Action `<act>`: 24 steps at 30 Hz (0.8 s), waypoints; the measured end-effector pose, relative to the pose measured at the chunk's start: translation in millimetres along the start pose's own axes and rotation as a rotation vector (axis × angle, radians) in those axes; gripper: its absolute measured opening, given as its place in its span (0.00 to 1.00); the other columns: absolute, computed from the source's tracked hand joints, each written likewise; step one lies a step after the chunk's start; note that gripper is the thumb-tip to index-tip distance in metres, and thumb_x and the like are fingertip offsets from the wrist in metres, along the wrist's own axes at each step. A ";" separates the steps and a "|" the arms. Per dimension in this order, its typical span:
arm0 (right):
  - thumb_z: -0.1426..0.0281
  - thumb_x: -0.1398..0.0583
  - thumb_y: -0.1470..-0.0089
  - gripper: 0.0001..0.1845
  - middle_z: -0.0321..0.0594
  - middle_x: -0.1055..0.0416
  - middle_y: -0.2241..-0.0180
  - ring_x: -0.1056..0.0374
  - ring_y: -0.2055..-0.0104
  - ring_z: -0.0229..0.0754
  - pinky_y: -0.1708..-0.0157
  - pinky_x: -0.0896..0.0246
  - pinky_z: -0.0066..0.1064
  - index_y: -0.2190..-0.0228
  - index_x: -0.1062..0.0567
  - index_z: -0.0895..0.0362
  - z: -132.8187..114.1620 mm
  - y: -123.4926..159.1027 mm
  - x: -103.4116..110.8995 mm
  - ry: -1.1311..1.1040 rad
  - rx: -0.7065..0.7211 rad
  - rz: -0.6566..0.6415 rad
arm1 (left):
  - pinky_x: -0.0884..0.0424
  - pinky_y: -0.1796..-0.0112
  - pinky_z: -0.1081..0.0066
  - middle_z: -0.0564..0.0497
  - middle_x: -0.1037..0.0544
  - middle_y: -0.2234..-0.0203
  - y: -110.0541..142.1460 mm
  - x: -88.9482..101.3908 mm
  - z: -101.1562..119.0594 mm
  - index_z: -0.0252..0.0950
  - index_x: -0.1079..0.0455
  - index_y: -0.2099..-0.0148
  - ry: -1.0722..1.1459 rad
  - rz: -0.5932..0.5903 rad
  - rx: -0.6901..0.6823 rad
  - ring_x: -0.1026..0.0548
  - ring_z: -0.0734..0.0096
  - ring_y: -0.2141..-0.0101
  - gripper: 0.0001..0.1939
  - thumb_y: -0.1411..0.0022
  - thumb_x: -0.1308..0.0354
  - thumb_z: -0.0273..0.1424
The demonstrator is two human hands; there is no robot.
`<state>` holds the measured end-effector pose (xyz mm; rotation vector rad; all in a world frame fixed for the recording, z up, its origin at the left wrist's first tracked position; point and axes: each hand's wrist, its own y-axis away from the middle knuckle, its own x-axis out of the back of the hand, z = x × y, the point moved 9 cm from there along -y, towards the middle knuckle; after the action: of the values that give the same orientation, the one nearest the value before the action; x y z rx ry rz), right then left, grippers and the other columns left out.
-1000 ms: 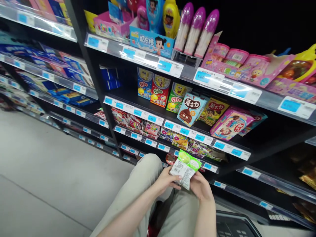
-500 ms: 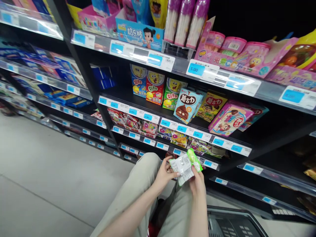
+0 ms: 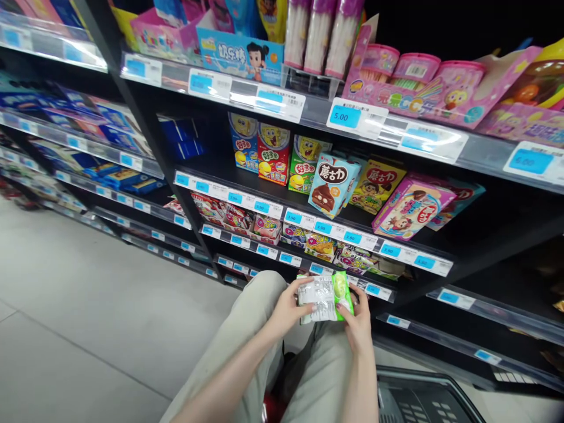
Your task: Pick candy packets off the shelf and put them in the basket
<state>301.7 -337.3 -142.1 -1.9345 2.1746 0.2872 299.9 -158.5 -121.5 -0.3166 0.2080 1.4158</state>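
Note:
A small candy packet (image 3: 324, 297), whitish with printed text and a bright green strip on its right side, is held above my knees in front of the lower shelves. My left hand (image 3: 288, 304) grips its left edge, thumb on the near face. On the green end, my right hand (image 3: 358, 316) is closed with the thumb pressed on the front and fingers behind. The fingers behind the packet are mostly hidden.
Snack boxes (image 3: 333, 185) stand on the middle shelf, with bagged sweets (image 3: 321, 245) below. Pink candy displays (image 3: 449, 88) fill the upper shelf. A dark shopping basket (image 3: 423, 393) sits on the floor at my right. Tiled floor (image 3: 88, 305) lies to the left.
The packet has turned from a tilt to nearly level. My right hand has shifted slightly right and its grip has moved onto the green end. The view has shifted slightly.

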 end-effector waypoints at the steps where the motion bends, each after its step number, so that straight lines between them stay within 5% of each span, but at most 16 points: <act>1: 0.71 0.34 0.64 0.35 0.38 0.33 0.59 0.34 0.60 0.43 0.63 0.37 0.32 0.53 0.40 0.48 -1.4 0.8 0.2 0.002 0.013 -0.019 | 0.36 0.53 0.69 0.44 0.33 0.52 -0.6 0.2 -1.1 0.32 0.35 0.52 -0.021 -0.027 0.025 0.34 0.61 0.52 0.27 0.57 0.35 0.28; 4: 0.71 0.35 0.62 0.31 0.40 0.33 0.56 0.35 0.57 0.44 0.59 0.39 0.34 0.54 0.36 0.50 2.7 3.5 0.0 0.044 -0.023 -0.093 | 0.34 0.56 0.69 0.45 0.29 0.56 -0.6 3.7 -1.2 0.31 0.32 0.53 -0.113 -0.060 0.085 0.32 0.60 0.56 0.24 0.55 0.36 0.28; 9: 0.70 0.34 0.63 0.22 0.43 0.30 0.58 0.34 0.59 0.47 0.62 0.38 0.35 0.61 0.27 0.55 14.4 6.2 -2.7 0.097 -0.130 -0.196 | 0.33 0.58 0.71 0.46 0.29 0.56 1.1 7.4 16.2 0.36 0.29 0.53 -0.449 -0.118 -0.001 0.31 0.62 0.57 0.20 0.51 0.39 0.30; 15: 0.69 0.32 0.69 0.16 0.40 0.26 0.66 0.31 0.65 0.44 0.66 0.37 0.31 0.70 0.22 0.54 13.0 3.6 1.2 0.201 -0.147 -0.121 | 0.33 0.62 0.73 0.47 0.29 0.57 2.3 10.6 22.5 0.38 0.28 0.53 -0.647 -0.180 -0.029 0.29 0.66 0.60 0.17 0.47 0.42 0.34; 24: 0.65 0.34 0.63 0.09 0.41 0.25 0.68 0.31 0.64 0.45 0.63 0.38 0.33 0.74 0.21 0.53 3.3 2.6 3.6 0.364 -0.052 -0.069 | 0.33 0.68 0.76 0.48 0.27 0.62 2.8 8.3 26.6 0.40 0.29 0.52 -0.829 -0.211 -0.074 0.29 0.70 0.66 0.15 0.41 0.48 0.35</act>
<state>298.8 -339.4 -146.3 -2.2323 2.3257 -0.0245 297.2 -141.4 -99.5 0.1986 -0.5421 1.2408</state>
